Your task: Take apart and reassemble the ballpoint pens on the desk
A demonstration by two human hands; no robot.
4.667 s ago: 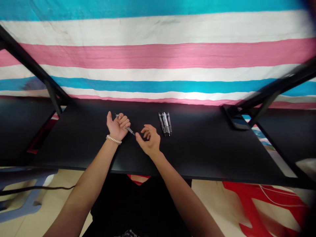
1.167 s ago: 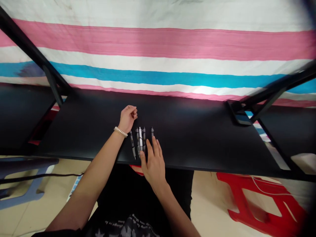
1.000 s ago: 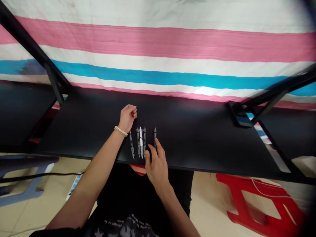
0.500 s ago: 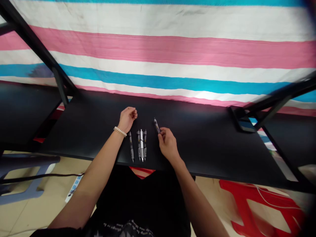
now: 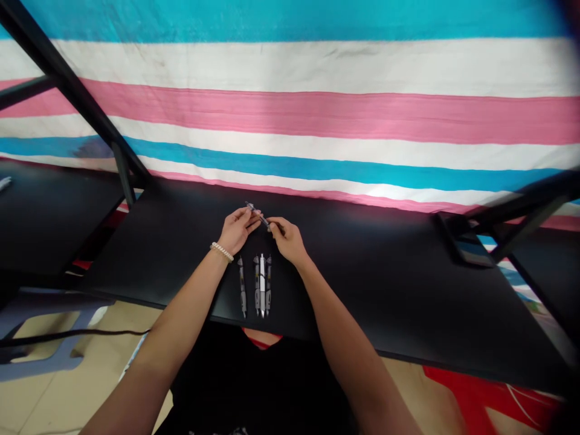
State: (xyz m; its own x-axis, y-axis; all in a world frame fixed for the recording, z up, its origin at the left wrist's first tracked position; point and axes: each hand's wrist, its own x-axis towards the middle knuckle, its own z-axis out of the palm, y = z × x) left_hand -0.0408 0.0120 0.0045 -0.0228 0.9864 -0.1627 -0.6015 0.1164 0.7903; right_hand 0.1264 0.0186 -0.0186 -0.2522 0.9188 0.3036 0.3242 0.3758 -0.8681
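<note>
A slim grey and clear pen (image 5: 264, 221) is held slantwise above the black table, between my two hands. My left hand (image 5: 237, 230), with a beaded bracelet at the wrist, pinches its upper left end. The fingers of my right hand (image 5: 288, 241) close on its lower right end. Below the hands several pens lie upright side by side near the table's front edge. One grey and clear pen (image 5: 243, 287) is apart on the left; a white pen (image 5: 262, 284) lies between two grey and clear ones.
The black table (image 5: 362, 284) stretches to both sides. A dark phone-like object (image 5: 473, 249) rests at the right by a black metal frame (image 5: 521, 196). A striped cloth (image 5: 317, 115) hangs behind. Stools stand below, a red one (image 5: 457, 393) and a grey-blue one (image 5: 67, 359).
My right hand has carried the pen up and left to my left hand. The left hand now also grips it. The view has tilted slightly upward.
</note>
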